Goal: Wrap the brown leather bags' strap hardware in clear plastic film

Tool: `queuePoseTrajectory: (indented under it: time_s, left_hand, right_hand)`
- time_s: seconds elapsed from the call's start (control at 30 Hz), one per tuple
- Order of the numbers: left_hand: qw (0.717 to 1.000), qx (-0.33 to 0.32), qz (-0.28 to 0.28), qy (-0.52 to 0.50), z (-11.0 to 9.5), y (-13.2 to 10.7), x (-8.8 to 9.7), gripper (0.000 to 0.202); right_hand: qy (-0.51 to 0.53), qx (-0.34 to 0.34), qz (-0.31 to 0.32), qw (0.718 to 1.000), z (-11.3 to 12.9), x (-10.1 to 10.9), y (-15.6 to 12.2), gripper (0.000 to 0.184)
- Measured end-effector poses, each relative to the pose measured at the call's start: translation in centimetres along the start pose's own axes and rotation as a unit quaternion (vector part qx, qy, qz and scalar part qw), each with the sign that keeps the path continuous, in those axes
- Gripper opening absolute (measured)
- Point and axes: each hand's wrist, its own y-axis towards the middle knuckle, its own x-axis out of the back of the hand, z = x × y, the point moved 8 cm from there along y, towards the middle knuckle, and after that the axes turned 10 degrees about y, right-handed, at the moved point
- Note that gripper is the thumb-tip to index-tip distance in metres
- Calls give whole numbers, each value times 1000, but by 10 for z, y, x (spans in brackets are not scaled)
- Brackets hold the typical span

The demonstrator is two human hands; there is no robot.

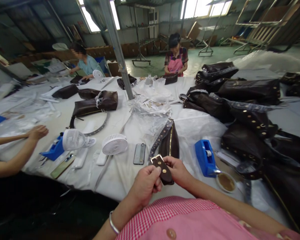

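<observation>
A dark brown leather handbag (pixel 175 141) with a gold zipper lies on the white-covered table in front of me. Its strap (pixel 163 133), partly in clear wrap, runs up along the bag's left side. At the near end is a strap tab (pixel 167 176) with gold studs and a square gold buckle (pixel 156 159). My left hand (pixel 146 185) pinches the tab from the left, thumb on top. From the right, my right hand (pixel 177 170) grips the same tab near the buckle, its fingertips partly hidden behind the leather.
A phone (pixel 139 154) and a white fan (pixel 114 144) are left of the bag. On the right stand a blue tape dispenser (pixel 205 158), a tape roll (pixel 225 182) and piled dark bags (pixel 250 143). A post (pixel 117 50) rises from the table. Co-workers sit at left and across.
</observation>
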Motion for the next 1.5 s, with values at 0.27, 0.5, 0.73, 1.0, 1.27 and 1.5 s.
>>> queuePoseTrajectory:
  time_s: [0.27, 0.5, 0.73, 1.0, 1.27, 1.5]
  left_hand:
    - [984, 14, 92, -149, -12, -14, -21, 25]
    - [983, -50, 67, -164, -51, -16, -4, 27]
    - [992, -102, -8, 75, -24, 2, 6, 30]
    - [871, -290, -18, 397, -45, 5, -8, 52]
    - [795, -285, -80, 530, -11, 21, 3, 18]
    - [842, -248, -316, 360, -78, 4, 70, 17]
  right_hand:
    - [-232, 74, -55, 968, 5, 21, 2, 16]
    - [-158, 26, -42, 986, 7, 21, -6, 25]
    - [35, -14, -12, 999, 23, 20, -14, 36]
    - [108, -19, 66, 992, 25, 8, -22, 34]
    - [116, -6, 85, 990, 33, 11, -30, 35]
    - [83, -25, 138, 987, 22, -2, -39, 27]
